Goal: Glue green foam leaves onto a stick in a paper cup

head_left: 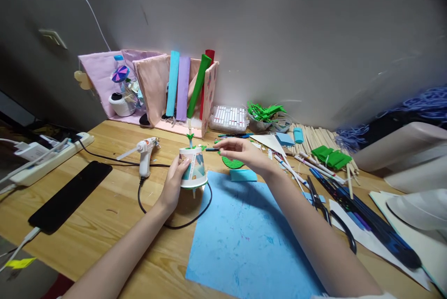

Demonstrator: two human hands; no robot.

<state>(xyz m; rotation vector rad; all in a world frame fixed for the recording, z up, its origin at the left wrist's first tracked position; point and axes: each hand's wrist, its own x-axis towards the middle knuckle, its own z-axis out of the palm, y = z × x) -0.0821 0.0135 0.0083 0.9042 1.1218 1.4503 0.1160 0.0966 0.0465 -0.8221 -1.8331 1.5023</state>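
An upside-down paper cup (194, 172), white with a printed pattern, is held by my left hand (175, 179), its fingers closed round the side. From the cup's top rises a thin stick with green leaf-like pieces (190, 138) on it. My right hand (242, 153) is to the right, with thumb and fingers pinching a thin, dark, pen-like piece (211, 149). The piece points left, close to the cup's top edge, beside a small green-and-pale bit. I cannot make out whether it touches. Below the right hand lie a round green piece (232, 162) and a folded blue piece (243, 175).
A glue gun (145, 154) with a looping black cord stands left of the cup. A phone (71, 196) and power strip (52, 157) lie further left. Blue sheet (237, 238) covers the front. Scissors (319, 201), markers (228, 117) and sticks (312, 138) lie right and behind.
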